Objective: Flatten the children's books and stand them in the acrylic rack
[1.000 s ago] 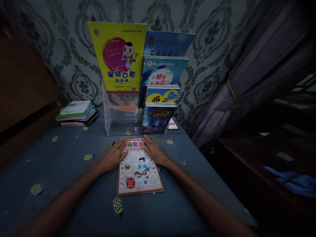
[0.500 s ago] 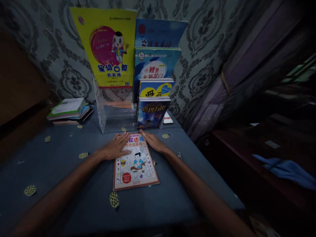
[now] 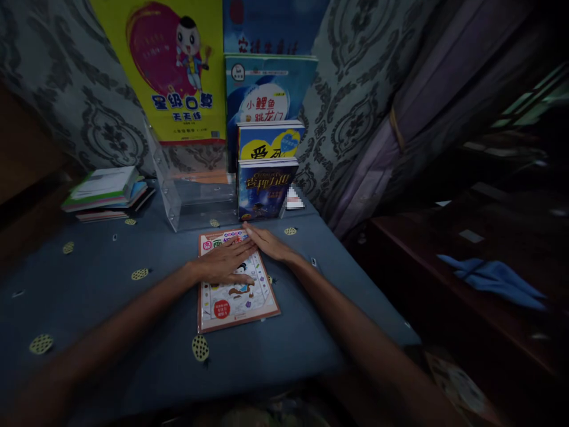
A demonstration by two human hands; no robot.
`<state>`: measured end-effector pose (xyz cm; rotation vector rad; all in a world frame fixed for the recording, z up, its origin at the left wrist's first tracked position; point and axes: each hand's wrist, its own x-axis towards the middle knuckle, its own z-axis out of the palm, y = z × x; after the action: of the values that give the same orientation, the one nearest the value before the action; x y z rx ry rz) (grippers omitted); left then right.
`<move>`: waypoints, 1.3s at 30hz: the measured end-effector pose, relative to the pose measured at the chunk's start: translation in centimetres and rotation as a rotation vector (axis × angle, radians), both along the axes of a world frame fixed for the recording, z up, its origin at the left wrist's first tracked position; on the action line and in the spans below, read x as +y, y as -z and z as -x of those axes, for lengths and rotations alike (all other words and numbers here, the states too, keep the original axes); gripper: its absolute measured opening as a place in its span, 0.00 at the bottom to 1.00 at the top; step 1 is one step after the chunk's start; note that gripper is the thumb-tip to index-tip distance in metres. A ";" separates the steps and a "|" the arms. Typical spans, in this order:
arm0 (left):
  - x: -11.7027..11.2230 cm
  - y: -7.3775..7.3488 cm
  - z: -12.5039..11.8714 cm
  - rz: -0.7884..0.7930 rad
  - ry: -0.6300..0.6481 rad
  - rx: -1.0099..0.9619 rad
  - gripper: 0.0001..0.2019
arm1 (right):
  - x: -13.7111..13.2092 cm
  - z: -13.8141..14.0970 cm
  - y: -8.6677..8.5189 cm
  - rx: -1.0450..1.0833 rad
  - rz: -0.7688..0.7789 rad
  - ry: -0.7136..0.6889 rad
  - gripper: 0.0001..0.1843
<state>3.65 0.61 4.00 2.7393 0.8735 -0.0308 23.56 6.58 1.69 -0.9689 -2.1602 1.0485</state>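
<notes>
A thin picture book (image 3: 240, 305) with an orange-red border lies face up on the blue-grey tablecloth. Across its upper middle rests my left hand (image 3: 226, 261), flat with fingers stretched to the right, covering part of the cover drawing and title. My right hand (image 3: 269, 243) lies at the book's upper right edge, fingers extended, their tips meeting the left fingertips. Behind both hands stands a clear acrylic book rack (image 3: 195, 210). On its right side are a dark blue book (image 3: 264, 193), a yellow and blue book (image 3: 269, 141) and a teal book (image 3: 269, 89), stepped upward.
A tall yellow workbook (image 3: 178, 71) stands at the rack's upper left, beside a large blue book (image 3: 273, 26). Left of the rack sits a stack of books and papers (image 3: 109, 193). A tied curtain (image 3: 377, 142) hangs at right, near a blue cloth (image 3: 493, 279).
My left hand has slid right across the book's cover, uncovering its upper left corner. The right hand stays by the upper right edge. The view has tilted down slightly.
</notes>
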 end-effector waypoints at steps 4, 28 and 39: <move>-1.1 0.7 -0.6 -0.017 0.075 -0.106 0.44 | 0.0 0.1 0.2 -0.019 -0.040 -0.006 0.43; -9.0 -0.2 -1.1 -0.076 -0.027 -0.347 0.30 | -1.0 0.3 2.1 -0.168 -0.285 0.015 0.32; -4.6 4.2 5.9 -0.083 -0.770 -0.616 0.29 | -2.7 0.3 1.1 -0.277 -0.403 0.269 0.25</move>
<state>-2.23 -3.99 -0.25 2.0668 1.6315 0.9381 23.26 3.89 0.55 -1.2134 -2.2533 0.3485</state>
